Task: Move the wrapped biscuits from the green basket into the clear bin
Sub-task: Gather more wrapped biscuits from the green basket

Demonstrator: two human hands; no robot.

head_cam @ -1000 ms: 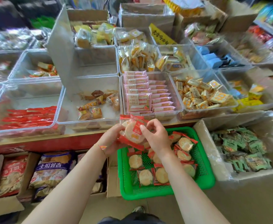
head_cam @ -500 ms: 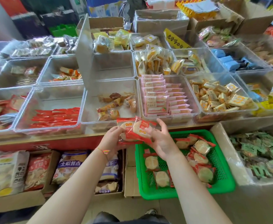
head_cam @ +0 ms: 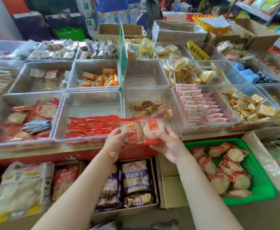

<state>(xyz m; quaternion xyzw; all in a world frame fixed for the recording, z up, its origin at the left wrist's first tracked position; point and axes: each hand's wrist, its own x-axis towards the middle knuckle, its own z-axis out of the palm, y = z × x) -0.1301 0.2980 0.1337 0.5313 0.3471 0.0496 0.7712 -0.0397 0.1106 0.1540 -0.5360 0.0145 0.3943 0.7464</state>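
Left hand [head_cam: 117, 138] grips one wrapped biscuit [head_cam: 132, 131] | right hand [head_cam: 166, 143] pinches another [head_cam: 152, 129] | both at frame centre, beside the clear bin [head_cam: 89, 103] of red packs, seemingly for lining up | green basket [head_cam: 258, 185] lower right holds more.

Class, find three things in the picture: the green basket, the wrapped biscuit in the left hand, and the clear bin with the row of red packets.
green basket [head_cam: 258, 195], head view, on its right rim.
wrapped biscuit [head_cam: 133, 130], head view, on the wrapper's front.
clear bin [head_cam: 92, 103], head view, on its bare back wall.
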